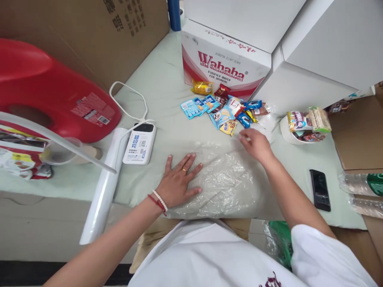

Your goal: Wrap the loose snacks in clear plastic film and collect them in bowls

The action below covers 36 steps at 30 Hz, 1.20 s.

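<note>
My left hand (181,181) lies flat with its fingers spread on the left side of a clear plastic bag (226,179). The bag is spread crinkled on the cloth-covered table in front of me. Beyond the bag's top right part, my right hand (255,145) has its fingers curled together; what they grip, if anything, is hidden. Just past those fingertips is a loose pile of small wrapped snacks, with a yellow packet (228,127), a blue-wrapped snack (244,119) and light blue sachets (190,109) among them.
A Wahaha water carton (224,59) stands behind the snacks. To the right are a white tub (295,137) of snacks and a phone (320,190). A white power bank (139,144) with a cable, a white roll (103,187) and a large red jug (60,87) are left.
</note>
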Available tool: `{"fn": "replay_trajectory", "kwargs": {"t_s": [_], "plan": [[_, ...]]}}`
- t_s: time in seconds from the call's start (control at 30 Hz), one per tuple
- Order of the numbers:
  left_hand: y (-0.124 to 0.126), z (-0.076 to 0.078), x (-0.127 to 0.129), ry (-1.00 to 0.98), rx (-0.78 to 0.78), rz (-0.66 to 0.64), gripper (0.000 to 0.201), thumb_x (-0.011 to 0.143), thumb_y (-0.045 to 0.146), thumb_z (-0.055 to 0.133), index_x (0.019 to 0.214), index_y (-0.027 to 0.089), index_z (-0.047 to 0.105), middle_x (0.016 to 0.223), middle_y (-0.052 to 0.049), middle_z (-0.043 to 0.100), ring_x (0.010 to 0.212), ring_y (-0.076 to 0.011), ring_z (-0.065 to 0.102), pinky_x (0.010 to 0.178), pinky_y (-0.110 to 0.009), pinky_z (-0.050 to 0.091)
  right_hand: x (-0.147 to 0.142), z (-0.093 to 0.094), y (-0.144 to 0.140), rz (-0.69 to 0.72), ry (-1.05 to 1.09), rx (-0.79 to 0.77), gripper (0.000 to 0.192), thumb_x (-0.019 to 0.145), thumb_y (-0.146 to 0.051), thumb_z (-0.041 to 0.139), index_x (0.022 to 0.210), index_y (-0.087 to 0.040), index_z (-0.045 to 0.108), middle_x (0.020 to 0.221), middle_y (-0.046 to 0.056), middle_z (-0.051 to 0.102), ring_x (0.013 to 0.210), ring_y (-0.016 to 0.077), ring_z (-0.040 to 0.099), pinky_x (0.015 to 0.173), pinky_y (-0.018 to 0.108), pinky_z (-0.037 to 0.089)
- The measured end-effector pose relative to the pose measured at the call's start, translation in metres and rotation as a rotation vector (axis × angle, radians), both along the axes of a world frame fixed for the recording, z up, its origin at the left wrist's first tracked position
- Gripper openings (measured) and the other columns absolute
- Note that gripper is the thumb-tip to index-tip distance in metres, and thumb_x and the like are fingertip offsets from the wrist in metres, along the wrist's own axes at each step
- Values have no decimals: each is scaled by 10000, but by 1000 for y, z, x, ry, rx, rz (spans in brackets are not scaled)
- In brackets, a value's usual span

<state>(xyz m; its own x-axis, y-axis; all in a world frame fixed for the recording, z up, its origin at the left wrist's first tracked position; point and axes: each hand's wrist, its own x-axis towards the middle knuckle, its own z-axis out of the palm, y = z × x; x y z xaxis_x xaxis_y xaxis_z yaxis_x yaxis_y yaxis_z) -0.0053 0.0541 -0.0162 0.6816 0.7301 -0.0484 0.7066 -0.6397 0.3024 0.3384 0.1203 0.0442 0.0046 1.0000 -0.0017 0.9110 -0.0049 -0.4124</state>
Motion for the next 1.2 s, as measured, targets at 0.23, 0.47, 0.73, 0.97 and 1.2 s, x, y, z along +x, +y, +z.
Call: {"fn": "replay_trajectory", "kwargs": {"t_s": [0.23, 0.47, 0.73, 0.97, 1.2], "plan": [[-7, -2, -1, -57, 11, 17, 684, 974, 587, 563, 1597, 328, 449, 1736, -133, 274, 1578, -381, 330, 1262, -725, 2, 7, -28, 88, 423, -132, -169, 859, 831, -310, 701, 1617, -139, 400, 1660, 180, 403, 1514, 363, 378, 1251, 519, 305], [-7, -3, -2, -111, 13, 43, 785, 935, 623, 611, 1624, 311, 401, 1739, -167, 252, 1576, -388, 331, 1265, -715, 1, 19, -16, 65, 536, -191, -233, 823, 799, -308, 751, 1571, -189, 492, 1621, 167, 449, 1452, 368, 455, 1191, 503, 376], [-7, -6, -2, -118, -26, 50, 982, 864, 703, 656, 1654, 221, 328, 1738, -204, 219, 1597, -371, 289, 1278, -678, -45, 9, 39, 87, 320, -74, -137, 660, 741, -396, 837, 1348, -186, 682, 1245, 121, 704, 1062, 310, 656, 966, 436, 520], [-6, -7, -3, -116, -27, 36, 965, 888, 743, 597, 1648, 203, 346, 1724, -184, 277, 1599, -357, 287, 1283, -645, -105, -49, 33, 134, 183, -115, -74, 546, 794, -404, 811, 1236, -102, 706, 1140, 144, 724, 999, 297, 653, 943, 428, 510], [-7, -8, 0, -111, 0, 98, 978, 940, 765, 482, 1674, 160, 258, 1731, -172, 267, 1609, -331, 272, 1310, -625, -21, -55, 6, 117, 167, -125, 2, 711, 802, -469, 826, 1374, -98, 624, 1313, 209, 644, 1167, 352, 616, 1037, 445, 482]]}}
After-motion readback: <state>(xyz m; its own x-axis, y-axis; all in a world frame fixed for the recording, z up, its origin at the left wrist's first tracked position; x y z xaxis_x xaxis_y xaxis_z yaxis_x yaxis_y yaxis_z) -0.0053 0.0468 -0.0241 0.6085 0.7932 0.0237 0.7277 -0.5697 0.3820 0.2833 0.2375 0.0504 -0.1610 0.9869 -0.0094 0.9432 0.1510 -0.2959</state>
